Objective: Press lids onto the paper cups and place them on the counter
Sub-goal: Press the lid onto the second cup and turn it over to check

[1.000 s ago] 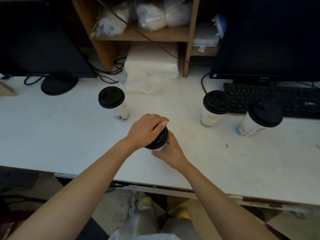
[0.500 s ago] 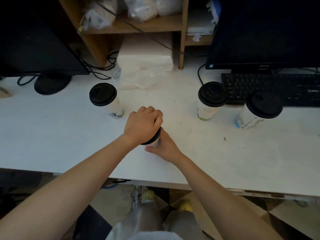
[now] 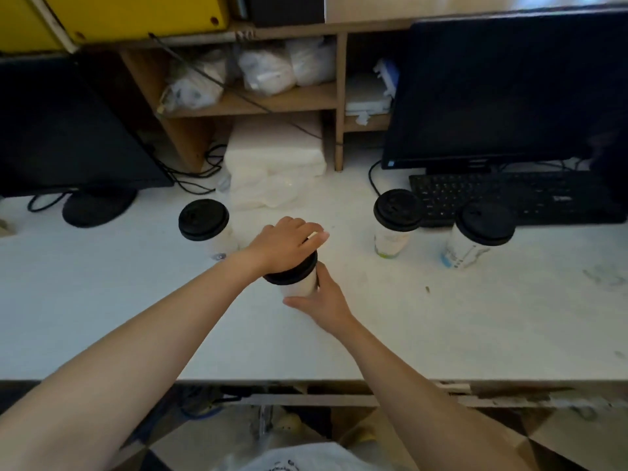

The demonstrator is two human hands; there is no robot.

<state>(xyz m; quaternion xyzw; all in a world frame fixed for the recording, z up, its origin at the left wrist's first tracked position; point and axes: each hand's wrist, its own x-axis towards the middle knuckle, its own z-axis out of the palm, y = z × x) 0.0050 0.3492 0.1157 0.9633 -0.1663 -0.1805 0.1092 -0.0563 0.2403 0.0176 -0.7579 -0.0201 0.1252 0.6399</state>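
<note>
A white paper cup (image 3: pixel 300 283) stands on the white counter (image 3: pixel 424 328) in the middle, with a black lid (image 3: pixel 292 271) on top. My left hand (image 3: pixel 285 244) lies over the lid, fingers curled across it, covering most of it. My right hand (image 3: pixel 323 302) grips the cup's side from the lower right. Three more lidded cups stand on the counter: one to the left (image 3: pixel 205 224), one to the right (image 3: pixel 396 219) and one further right (image 3: pixel 479 229).
A black keyboard (image 3: pixel 509 195) and monitor (image 3: pixel 503 86) sit at the back right, another monitor (image 3: pixel 68 124) with its round stand at the back left. A white stack of napkins (image 3: pixel 272 164) lies under a wooden shelf with bags. The counter's front edge runs below my arms.
The camera has tilted up, so more of the shelf shows. The lid now sits level on the cup, and my hands stay on it.
</note>
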